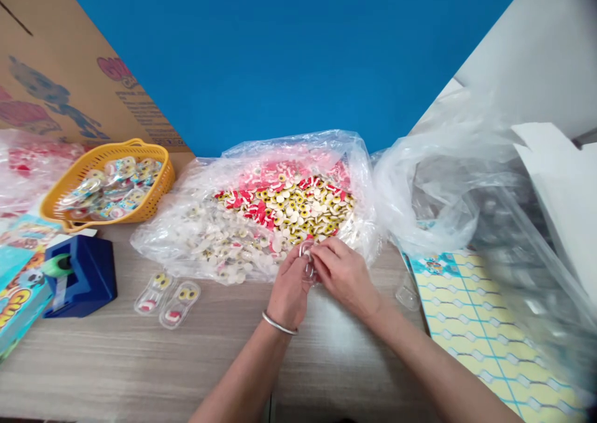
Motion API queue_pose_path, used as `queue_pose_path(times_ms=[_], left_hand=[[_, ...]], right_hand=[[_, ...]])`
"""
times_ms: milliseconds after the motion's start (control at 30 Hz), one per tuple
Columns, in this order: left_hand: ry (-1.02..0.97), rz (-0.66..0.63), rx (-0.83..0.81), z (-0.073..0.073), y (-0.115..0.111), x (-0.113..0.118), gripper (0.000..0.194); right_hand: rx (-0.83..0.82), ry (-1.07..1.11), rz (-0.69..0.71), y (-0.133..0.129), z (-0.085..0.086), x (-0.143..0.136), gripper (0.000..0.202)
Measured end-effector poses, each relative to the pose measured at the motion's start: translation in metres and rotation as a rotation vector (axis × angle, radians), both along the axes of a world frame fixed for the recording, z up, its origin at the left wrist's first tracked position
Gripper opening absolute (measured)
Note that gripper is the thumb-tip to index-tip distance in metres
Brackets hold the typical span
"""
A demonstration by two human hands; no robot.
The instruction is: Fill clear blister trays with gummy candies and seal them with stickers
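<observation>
Plastic case (pixel 308 275), pinched by left hand (pixel 286 293) and right hand (pixel 347 278) together, is apparently being filled, calling for precise placement.

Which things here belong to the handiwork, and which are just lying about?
Likely in use:
clear plastic case, between left hand and right hand
open bag of eye pieces
two filled cases
yellow basket of packs

Seemingly idle:
blue tape dispenser
cardboard box
</observation>
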State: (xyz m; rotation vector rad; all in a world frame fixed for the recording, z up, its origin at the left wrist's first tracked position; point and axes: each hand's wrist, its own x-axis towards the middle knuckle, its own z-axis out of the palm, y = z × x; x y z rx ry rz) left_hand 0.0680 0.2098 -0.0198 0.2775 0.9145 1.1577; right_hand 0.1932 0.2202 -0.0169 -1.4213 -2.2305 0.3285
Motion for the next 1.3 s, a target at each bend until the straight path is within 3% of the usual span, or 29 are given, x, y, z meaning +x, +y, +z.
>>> queue_pose_path(times_ms=[200,300,400,533,667,800,900,1200,1300], left_hand=[[0.096,-0.067,0.025,0.0,0.0,0.0,0.025],[0.117,-0.101,0.044,0.0,-0.002,0.002,0.021],[0.085,-0.109,0.062,0.002,-0.004,0.002,0.019],[-0.002,-0.09,0.033,0.002,-0.003,-0.002,0.023],[-0.09,-0.098,-0.008,0.0,-0.002,-0.004,0.024],[-0.004,-0.059,-0.006,-0.002,-0.002,0.001,0.018],[0.045,-0.047,-0.017,-0.003,-0.004,0.004,0.02],[0.226,-0.03,0.081,-0.016,-0.019,0.011,0.026],[0.258,-0.06,0.106,-0.019,-0.021,0.01,0.026]], right_hand=[[-0.206,0.369,-0.186,-0.001,0.006,0.003,0.015],[-0.222,0.435,-0.16,0.002,0.005,0.0,0.01],[-0.134,0.396,-0.063,0.005,0.001,-0.002,0.013],[-0.079,0.364,-0.041,0.002,-0.004,0.004,0.022],[-0.099,0.298,-0.004,-0.005,0.0,0.014,0.023],[-0.163,0.18,0.048,-0.01,0.008,0.017,0.018],[-0.229,0.223,0.065,-0.011,0.013,0.016,0.019],[-0.371,0.41,-0.223,-0.002,0.001,0.008,0.006],[-0.342,0.405,-0.23,-0.004,-0.003,0.007,0.01]])
